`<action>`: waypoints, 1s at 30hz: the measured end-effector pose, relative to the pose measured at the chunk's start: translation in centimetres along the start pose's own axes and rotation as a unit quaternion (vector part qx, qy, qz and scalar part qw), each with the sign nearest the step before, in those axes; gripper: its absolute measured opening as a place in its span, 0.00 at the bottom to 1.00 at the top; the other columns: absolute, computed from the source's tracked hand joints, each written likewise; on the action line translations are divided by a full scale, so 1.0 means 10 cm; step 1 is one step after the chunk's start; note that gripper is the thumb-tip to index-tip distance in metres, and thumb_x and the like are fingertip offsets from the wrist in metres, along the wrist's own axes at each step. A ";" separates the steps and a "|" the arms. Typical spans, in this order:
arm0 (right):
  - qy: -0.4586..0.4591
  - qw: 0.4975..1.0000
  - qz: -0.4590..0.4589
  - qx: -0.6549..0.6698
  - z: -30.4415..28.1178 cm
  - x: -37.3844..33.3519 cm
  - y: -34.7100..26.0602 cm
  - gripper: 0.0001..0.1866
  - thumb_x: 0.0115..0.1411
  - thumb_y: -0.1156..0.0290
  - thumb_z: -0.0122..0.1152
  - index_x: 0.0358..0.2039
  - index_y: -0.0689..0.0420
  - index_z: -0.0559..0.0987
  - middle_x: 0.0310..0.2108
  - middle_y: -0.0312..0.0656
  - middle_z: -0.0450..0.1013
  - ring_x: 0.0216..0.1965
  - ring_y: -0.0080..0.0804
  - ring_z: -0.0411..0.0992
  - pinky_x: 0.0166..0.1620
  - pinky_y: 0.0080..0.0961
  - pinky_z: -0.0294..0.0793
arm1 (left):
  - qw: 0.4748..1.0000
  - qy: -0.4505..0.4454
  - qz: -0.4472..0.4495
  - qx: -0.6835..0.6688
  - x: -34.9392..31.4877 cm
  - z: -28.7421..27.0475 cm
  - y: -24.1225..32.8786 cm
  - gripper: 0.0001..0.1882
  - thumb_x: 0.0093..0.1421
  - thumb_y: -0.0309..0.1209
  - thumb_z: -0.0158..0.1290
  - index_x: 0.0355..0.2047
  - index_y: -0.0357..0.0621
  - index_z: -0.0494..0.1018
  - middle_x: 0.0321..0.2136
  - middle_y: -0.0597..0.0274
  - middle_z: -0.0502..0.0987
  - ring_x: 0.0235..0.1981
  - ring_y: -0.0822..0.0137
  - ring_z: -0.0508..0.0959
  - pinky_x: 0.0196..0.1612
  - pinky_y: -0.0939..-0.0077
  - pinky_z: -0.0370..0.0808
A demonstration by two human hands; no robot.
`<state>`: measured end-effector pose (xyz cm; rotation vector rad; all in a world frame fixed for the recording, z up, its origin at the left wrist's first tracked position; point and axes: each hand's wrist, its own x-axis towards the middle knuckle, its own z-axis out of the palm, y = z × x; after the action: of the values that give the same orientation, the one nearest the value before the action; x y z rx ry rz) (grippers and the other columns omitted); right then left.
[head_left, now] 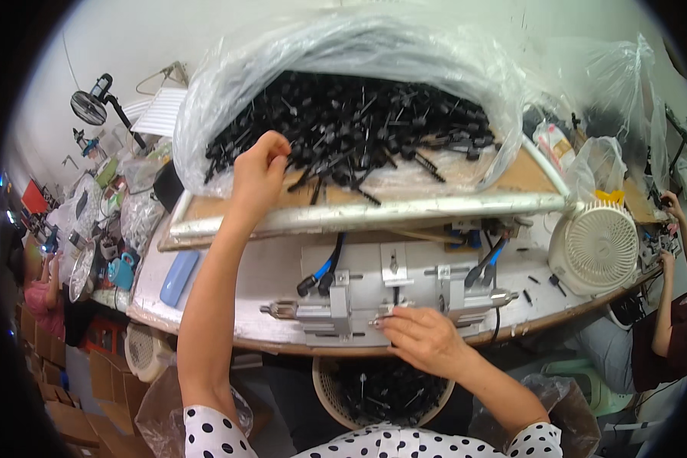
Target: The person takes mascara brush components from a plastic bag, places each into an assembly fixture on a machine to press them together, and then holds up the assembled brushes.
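My left hand (pixel 261 174) is raised over the front left of a heap of small black parts with thin metal pins (pixel 359 122). Its fingers are curled in, and whatever they hold is hidden. The heap lies in a large clear plastic bag (pixel 504 84). Lower down, my right hand (pixel 427 340) reaches the middle of a metal clamping fixture (pixel 359 305). Thumb and fingertips close together beside a small silver piece (pixel 375 323) at the fixture's front; what they grip is unclear. A dark thin part (pixel 396 294) stands just behind the fingertips.
A white-framed tray (pixel 374 215) carries the bag. A basket (pixel 324 389) of black parts sits below the table edge. On the table are a light blue case (pixel 179 278), a white fan (pixel 595 248) and loose black pieces (pixel 557 285). Another person (pixel 672 320) works at right.
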<state>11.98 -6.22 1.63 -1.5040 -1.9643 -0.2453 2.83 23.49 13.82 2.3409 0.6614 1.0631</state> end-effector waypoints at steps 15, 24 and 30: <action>0.117 0.991 -0.055 -0.040 -0.77 0.82 0.39 0.04 0.48 0.75 0.56 0.25 0.58 0.71 0.24 0.42 0.68 0.26 0.39 0.69 0.29 0.32 0.69 | 0.983 0.023 -0.029 -0.178 -1.56 -0.07 0.62 0.13 0.46 0.19 0.56 0.35 0.37 0.73 0.35 0.59 0.72 0.33 0.69 0.74 0.31 0.77 0.74; -0.112 0.913 0.220 -0.324 -0.75 1.69 1.19 0.03 0.43 0.79 0.55 0.20 0.63 0.77 0.27 0.53 0.73 0.32 0.48 0.74 0.32 0.36 0.74 | 0.994 -0.039 0.096 -0.027 -2.36 0.98 0.82 0.15 0.44 0.23 0.60 0.33 0.32 0.72 0.41 0.47 0.70 0.39 0.51 0.73 0.41 0.68 0.72; 0.049 0.938 0.221 -0.264 -0.89 1.47 1.07 0.08 0.45 0.80 0.54 0.28 0.63 0.78 0.27 0.50 0.75 0.30 0.43 0.75 0.34 0.29 0.74 | 0.991 -0.068 0.116 -0.002 -2.34 1.08 0.85 0.15 0.46 0.21 0.57 0.34 0.27 0.69 0.44 0.43 0.68 0.40 0.49 0.72 0.42 0.66 0.71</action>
<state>23.09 4.44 14.78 -2.1783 -1.4876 -0.6740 -0.39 0.47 -0.19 2.5046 0.3431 0.9877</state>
